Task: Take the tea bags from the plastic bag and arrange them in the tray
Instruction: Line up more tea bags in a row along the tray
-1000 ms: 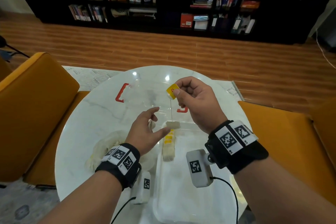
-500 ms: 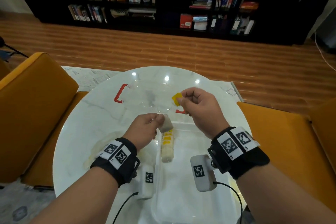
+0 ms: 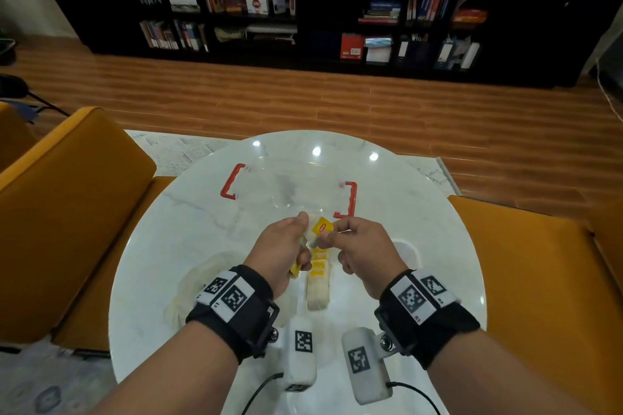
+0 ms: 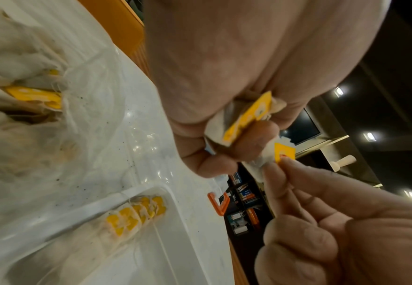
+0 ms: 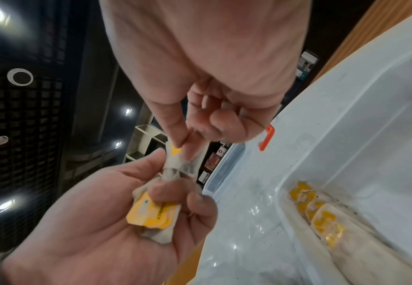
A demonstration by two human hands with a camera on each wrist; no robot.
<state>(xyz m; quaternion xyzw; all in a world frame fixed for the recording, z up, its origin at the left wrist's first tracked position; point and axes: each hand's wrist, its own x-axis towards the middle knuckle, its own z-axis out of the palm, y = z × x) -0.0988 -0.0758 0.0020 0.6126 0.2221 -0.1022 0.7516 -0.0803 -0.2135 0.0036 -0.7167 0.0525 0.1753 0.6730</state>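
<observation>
Both hands meet above the far end of the clear tray (image 3: 359, 310). My left hand (image 3: 302, 232) grips a tea bag (image 4: 247, 118) with a yellow tag against its palm, and its fingertips also hold the pouch of a second tea bag (image 5: 179, 168). My right hand (image 3: 329, 233) pinches that second bag's yellow tag (image 3: 322, 226) between thumb and forefinger. A row of several tea bags (image 3: 318, 283) with yellow tags lies along the tray's left side. The plastic bag (image 3: 190, 290) lies left of the tray with more tea bags (image 4: 33, 96) inside.
A clear lid with red handles (image 3: 349, 199) lies on the round white marble table (image 3: 168, 229) beyond the tray. Orange chairs (image 3: 67, 212) stand on both sides of the table. A dark bookshelf (image 3: 303, 17) lines the far wall.
My right hand came down with the yellow tag, so the bag no longer dangles on its string. My left hand rose, took hold of the pouch, and the two hands now touch.
</observation>
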